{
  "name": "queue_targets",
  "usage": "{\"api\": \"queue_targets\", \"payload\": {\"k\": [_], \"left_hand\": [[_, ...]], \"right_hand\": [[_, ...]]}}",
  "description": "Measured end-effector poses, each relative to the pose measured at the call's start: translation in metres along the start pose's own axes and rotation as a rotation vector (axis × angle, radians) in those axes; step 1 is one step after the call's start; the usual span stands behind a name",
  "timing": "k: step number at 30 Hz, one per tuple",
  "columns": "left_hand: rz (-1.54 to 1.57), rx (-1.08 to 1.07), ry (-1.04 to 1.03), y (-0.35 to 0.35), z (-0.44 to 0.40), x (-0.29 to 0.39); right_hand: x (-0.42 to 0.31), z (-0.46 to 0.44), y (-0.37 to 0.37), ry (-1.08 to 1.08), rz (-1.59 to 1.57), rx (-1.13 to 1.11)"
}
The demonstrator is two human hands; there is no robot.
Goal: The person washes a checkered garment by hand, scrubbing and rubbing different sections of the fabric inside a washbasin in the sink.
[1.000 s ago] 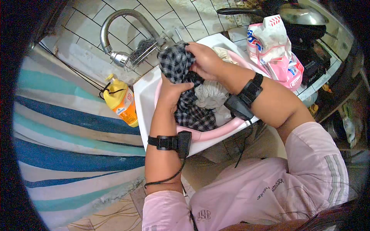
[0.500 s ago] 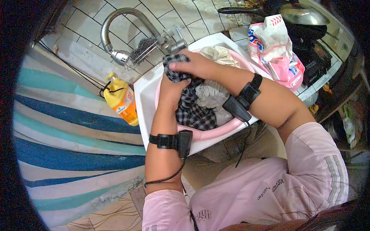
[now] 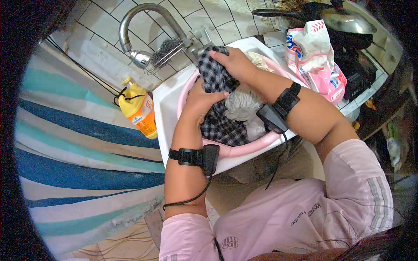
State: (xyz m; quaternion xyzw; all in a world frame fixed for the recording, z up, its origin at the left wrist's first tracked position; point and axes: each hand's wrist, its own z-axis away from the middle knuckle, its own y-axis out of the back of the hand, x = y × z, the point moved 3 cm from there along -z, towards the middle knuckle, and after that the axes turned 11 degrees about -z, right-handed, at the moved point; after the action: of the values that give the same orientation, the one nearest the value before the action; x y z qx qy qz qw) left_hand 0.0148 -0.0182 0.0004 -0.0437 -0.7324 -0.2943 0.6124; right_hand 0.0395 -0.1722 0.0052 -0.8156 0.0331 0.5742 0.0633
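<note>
A black-and-white checked cloth (image 3: 214,69) is stretched between my two hands above a pink basin (image 3: 248,148). My right hand (image 3: 237,63) grips its upper part, thumb on top. Lower and to the left, my left hand (image 3: 202,98) is closed on the same cloth, its thumb lying across the folds; its other fingers are partly hidden. More of the checked fabric hangs down into the basin. Beside it in the basin lies a crumpled pale grey cloth (image 3: 243,104), and a cream cloth (image 3: 260,61) shows behind my right hand.
The basin sits in a white sink (image 3: 163,111) under a curved metal faucet (image 3: 150,8). A wire rack holds a dark scourer (image 3: 165,51). At left stands a yellow bottle (image 3: 138,108); at right are a pink-and-white detergent bag (image 3: 314,61) and a pan with lid (image 3: 348,21).
My right hand has moved right and away from my left hand, so the bunched checked cloth is now spread longer between them. My left hand has shifted slightly right and lower.
</note>
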Motion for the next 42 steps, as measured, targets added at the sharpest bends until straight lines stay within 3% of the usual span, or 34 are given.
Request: {"api": "queue_targets", "payload": {"k": [2,4,5,6,8,9,10,12,13,16,18,20,21,24,25,26,29,32,33,34,36,37,38,40,42], "left_hand": [[-0.076,0.034,0.046,0.002,-0.002,-0.004],[-0.122,0.088,0.118,0.007,-0.006,-0.012],[-0.168,0.145,0.192,0.01,-0.007,-0.018],[-0.17,0.145,0.189,0.011,-0.01,-0.021],[-0.212,0.116,0.028,0.012,-0.019,-0.029],[-0.1,0.146,-0.078,0.012,-0.025,-0.046],[-0.1,0.15,-0.077,0.007,-0.016,-0.028],[-0.413,0.275,0.194,0.001,0.003,-0.005],[-0.509,0.124,0.107,0.002,-0.003,-0.001],[-0.483,0.142,-0.014,-0.002,-0.002,0.004],[-0.614,0.152,0.041,0.002,-0.008,-0.006],[-0.271,0.249,0.169,0.008,-0.016,-0.039],[-0.321,0.248,0.079,0.007,-0.008,-0.02],[-0.478,0.182,0.193,0.005,-0.004,-0.003],[-0.514,0.084,0.129,0.006,-0.005,-0.001],[-0.514,0.078,0.13,0.004,-0.005,-0.002],[-0.143,0.215,-0.076,0.001,-0.008,-0.018],[-0.007,0.262,-0.059,0.005,-0.001,-0.001],[-0.203,0.352,-0.142,0.01,0.0,0.005],[-0.203,0.349,-0.14,0.018,-0.004,-0.002],[-0.501,0.489,-0.079,0.036,-0.011,-0.013],[-0.5,0.489,-0.078,0.039,-0.011,-0.015],[-0.604,0.534,-0.099,0.042,-0.009,-0.015],[-0.708,0.578,-0.118,0.046,-0.009,-0.018],[-0.775,0.202,-0.275,0.038,-0.017,-0.025]], "right_hand": [[0.01,-0.002,-0.005,-0.009,0.053,0.012],[0.001,0.005,-0.017,0.217,0.147,-0.001],[0.001,0.012,-0.02,0.2,0.148,-0.11],[-0.003,0.02,-0.028,0.374,0.121,-0.216],[-0.027,0.042,-0.039,0.431,0.444,-0.501],[-0.032,0.049,-0.041,0.509,0.469,-0.445],[-0.029,0.045,-0.042,0.51,0.468,-0.449],[-0.007,0.02,-0.034,0.18,0.439,-0.25],[-0.001,0.006,-0.028,0.195,0.475,-0.166],[0.001,0.009,-0.018,0.133,0.653,-0.149],[-0.002,0.021,-0.023,0.136,0.658,-0.139],[-0.005,0.031,-0.034,0.321,0.561,-0.278],[-0.01,0.035,-0.038,0.444,0.463,-0.32],[0.005,0.015,-0.033,0.36,0.441,-0.254],[0.01,0.008,-0.026,0.211,0.451,-0.209],[0.013,0.005,-0.021,0.206,0.451,-0.206],[0.036,-0.005,-0.01,0.173,0.556,-0.079],[0.032,-0.006,-0.006,0.183,0.417,-0.045],[0.028,-0.008,-0.006,0.182,0.364,-0.084],[0.023,-0.007,-0.007,0.179,0.363,-0.083],[0.017,-0.002,-0.011,0.219,0.347,-0.168],[0.011,0.007,-0.013,0.359,0.342,-0.169],[0.011,0.008,-0.013,0.357,0.342,-0.171],[0.016,0.011,-0.023,0.217,0.497,-0.496],[0.014,0.013,-0.024,0.221,0.564,-0.456]]}}
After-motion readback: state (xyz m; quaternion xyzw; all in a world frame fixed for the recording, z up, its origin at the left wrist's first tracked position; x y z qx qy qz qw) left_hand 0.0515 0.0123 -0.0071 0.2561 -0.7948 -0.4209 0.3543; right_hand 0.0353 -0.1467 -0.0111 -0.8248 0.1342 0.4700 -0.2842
